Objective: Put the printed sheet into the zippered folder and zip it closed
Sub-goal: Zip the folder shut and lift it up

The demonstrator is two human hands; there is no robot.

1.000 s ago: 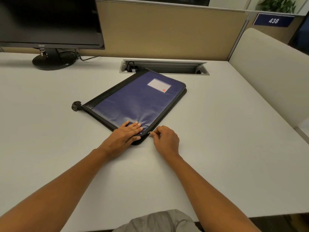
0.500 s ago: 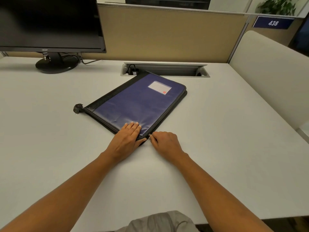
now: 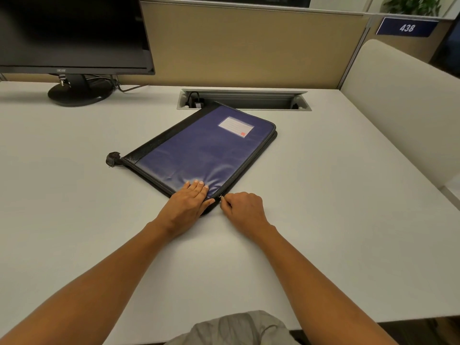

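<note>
Blue cloth puckers under the left hand (image 3: 189, 202), whose straight, closed-up fingers (image 3: 199, 184) press the folder (image 3: 206, 148) flat at its near corner. Just beside it, the right hand (image 3: 245, 207) pinches the zipper pull (image 3: 221, 198) between thumb and forefinger. From the pull, the folder's long zippered edge runs away and to the right across the desk (image 3: 323, 220); the right hand is the one placed to draw along it. No printed sheet is in sight, so it is presumably inside.
</note>
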